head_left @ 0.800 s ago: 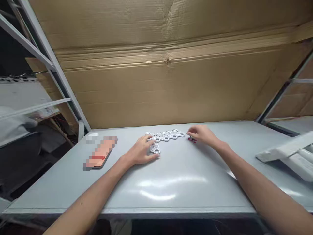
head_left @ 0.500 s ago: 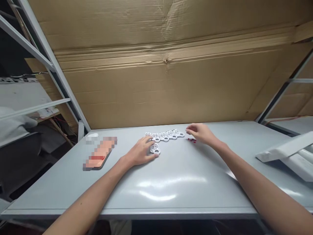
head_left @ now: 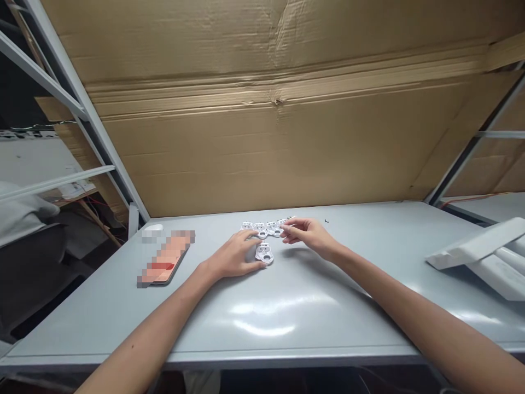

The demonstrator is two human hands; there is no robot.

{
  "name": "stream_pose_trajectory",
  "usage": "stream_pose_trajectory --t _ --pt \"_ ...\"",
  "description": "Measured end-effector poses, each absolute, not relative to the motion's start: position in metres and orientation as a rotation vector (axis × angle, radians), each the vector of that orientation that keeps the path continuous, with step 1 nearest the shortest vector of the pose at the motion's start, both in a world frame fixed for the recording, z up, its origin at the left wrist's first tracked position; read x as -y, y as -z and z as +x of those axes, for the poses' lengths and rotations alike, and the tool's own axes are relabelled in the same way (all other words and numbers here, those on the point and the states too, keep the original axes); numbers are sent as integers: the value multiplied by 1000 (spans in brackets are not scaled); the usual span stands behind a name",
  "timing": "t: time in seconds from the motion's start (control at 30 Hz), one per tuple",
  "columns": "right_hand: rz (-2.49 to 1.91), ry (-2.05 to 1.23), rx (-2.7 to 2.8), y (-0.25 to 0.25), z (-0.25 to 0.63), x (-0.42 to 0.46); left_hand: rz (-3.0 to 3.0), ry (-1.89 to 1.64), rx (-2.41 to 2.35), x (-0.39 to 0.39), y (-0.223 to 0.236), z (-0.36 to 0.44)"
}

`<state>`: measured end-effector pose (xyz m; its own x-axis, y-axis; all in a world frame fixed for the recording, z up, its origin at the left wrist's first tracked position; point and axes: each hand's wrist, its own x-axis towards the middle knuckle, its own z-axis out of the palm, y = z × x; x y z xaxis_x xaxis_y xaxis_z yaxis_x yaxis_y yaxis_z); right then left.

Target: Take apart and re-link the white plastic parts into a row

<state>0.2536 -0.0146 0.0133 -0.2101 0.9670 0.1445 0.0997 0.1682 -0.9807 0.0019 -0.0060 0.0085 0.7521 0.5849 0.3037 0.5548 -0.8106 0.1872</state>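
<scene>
On the table, my left hand (head_left: 232,257) rests with thumb and fingers curved around a single white plastic part (head_left: 264,254) with a round ring end and small holes. The thumb tip is at its lower edge and a fingertip at its upper edge. Just above it, several similar white parts (head_left: 272,228) lie in a row, the right end hidden by my right hand (head_left: 307,234). The fingertips of that hand are pinched together above and to the right of the single part; whatever they hold is too small to make out.
An orange phone-like item (head_left: 168,260), partly pixelated, lies to the left, with a small white object (head_left: 152,230) behind it. White foam-like pieces (head_left: 482,251) sit at the right. A cardboard wall (head_left: 279,153) closes off the back. A tiny dark bit (head_left: 326,220) lies near it.
My right hand has moved left from beside the small red pieces to the row and the single part. The single part has shifted slightly right and down. The red pieces are no longer visible.
</scene>
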Motion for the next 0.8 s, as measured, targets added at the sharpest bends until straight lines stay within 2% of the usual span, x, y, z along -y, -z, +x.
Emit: stream_pose_trajectory --t 0.37,0.8 --pt "-1055 -1470 1365 -12 253 17 2821 -593 -1024 7 2 11" --pt "-1040 -1458 1405 -15 252 20 2838 -663 -950 9 -2 11"
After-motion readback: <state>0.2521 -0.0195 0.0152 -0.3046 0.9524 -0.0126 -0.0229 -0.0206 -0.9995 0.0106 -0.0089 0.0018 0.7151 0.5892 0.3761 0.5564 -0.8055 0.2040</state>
